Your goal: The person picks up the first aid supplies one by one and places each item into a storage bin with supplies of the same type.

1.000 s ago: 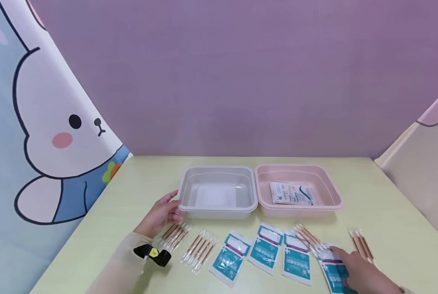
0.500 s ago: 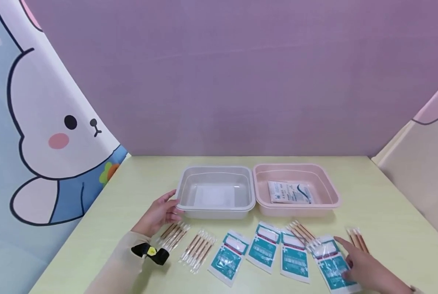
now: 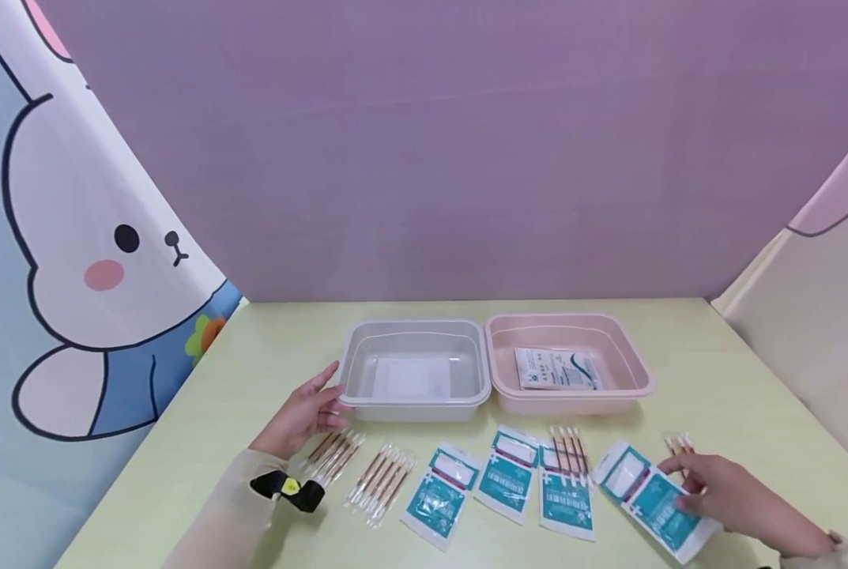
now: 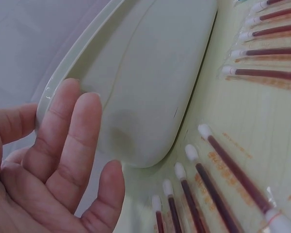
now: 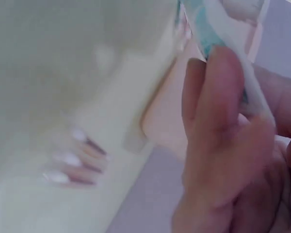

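Observation:
My right hand [image 3: 729, 494] pinches a teal-and-white packet [image 3: 661, 506] between thumb and fingers, its end tilted up off the table. In the right wrist view, the packet [image 5: 218, 29] is seen nearly edge-on and blurred. My left hand [image 3: 303, 415] touches the left front corner of a grey plastic bin [image 3: 415, 412], its fingers fairly straight along the wall and rim. Three similar packets [image 3: 438, 498] lie left of the held one. A cotton swab pack [image 3: 569, 454] rests across the top of the nearest of these.
Two more swab packs [image 3: 381, 482] lie by the left forearm, and another [image 3: 680, 444] is partly behind my right hand. A pink bin [image 3: 573, 405] holding a white printed packet [image 3: 557, 370] stands beside the grey one. A purple panel [image 3: 466, 158] rises behind the table.
My right hand has gripped the packet and lifted its edge, drawing it right. The swab pack that overlapped it now lies straighter on the neighbouring packet. The left hand stays at the grey bin.

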A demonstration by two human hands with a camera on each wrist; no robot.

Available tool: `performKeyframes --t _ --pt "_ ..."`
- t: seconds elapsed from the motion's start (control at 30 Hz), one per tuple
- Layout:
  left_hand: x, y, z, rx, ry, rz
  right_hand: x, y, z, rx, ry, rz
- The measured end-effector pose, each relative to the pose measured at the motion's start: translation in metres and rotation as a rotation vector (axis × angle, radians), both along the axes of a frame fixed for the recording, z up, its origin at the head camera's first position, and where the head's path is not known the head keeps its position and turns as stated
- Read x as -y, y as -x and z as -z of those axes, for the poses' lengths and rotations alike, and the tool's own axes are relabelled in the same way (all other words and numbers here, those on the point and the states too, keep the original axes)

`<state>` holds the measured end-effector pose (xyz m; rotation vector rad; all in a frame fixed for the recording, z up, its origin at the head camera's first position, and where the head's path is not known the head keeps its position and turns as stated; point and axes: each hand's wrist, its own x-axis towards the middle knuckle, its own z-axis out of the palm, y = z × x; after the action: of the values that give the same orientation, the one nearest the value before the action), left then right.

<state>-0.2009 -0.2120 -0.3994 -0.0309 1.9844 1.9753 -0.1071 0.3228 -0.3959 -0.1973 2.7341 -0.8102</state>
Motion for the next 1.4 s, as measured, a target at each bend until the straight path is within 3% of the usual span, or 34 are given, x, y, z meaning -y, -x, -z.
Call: performKeyframes --t 0.17,0.3,0.53,0.6,0.83,1.1,1.27,1.4 --pt "0.001 -0.002 0.002 0.006 -0.037 -0.005 -0.008 0.009 -0.017 -0.064 0.033 -0.093" --pt "0.001 -0.003 0.004 0.011 -0.058 -0.009 -0.008 0.017 -0.030 -0.022 0.073 -0.085" --pt "0.003 -0.002 0.002 0.008 -0.045 -0.043 0.004 0.029 -0.039 0.074 0.265 -0.089" --pt "0.002 -0.002 0.002 0.009 -0.051 -0.043 0.012 0.033 -0.040 0.059 0.284 -0.098" --pt "0.004 -0.002 -0.003 0.010 -0.018 -0.034 0.054 0.052 -0.048 -0.154 0.247 -0.085" --pt "0.002 0.000 -0.004 0.017 0.019 -0.027 0.087 0.072 -0.049 -0.180 0.315 -0.124" --pt "0.002 0.000 -0.003 0.020 0.033 -0.055 0.107 0.083 -0.051 -0.233 0.275 -0.170" --pt "0.001 -0.001 -0.001 0.017 0.029 -0.059 0.124 0.093 -0.056 -0.226 0.270 -0.194"
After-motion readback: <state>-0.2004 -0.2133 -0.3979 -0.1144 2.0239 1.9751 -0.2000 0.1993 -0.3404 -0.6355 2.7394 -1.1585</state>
